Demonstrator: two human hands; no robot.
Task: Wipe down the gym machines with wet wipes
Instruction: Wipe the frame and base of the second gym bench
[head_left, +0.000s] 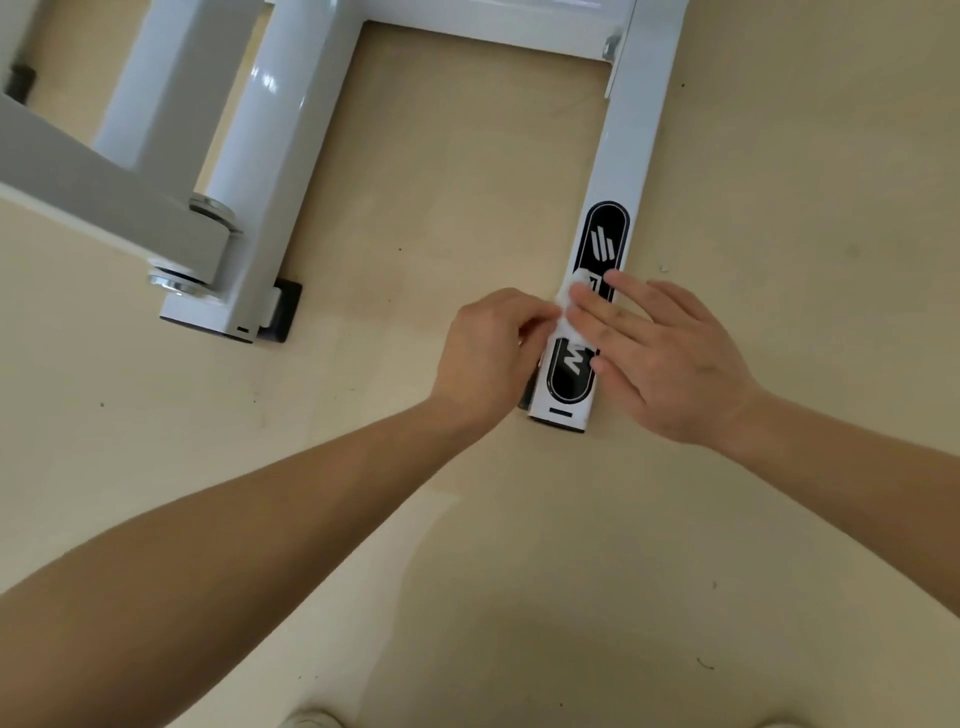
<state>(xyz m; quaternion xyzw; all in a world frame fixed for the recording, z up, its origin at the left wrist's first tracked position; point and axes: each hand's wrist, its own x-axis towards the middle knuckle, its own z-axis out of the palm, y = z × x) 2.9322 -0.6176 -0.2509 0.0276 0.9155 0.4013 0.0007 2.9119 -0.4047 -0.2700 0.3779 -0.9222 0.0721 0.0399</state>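
Centre frame, the right hand (670, 364) pressed straight fingers on a wet wipe (565, 313) atop the white base rail (634, 156); the left hand (485, 351) pinched the wipe's edge.

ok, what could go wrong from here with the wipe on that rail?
The wet wipe is bunched small under the flat fingers of the right hand, so strokes may skip parts of the base rail. Rubbing wet across the black label could lift its edges. The left hand seems to pinch the wipe's edge; opposing pulls might tear it.
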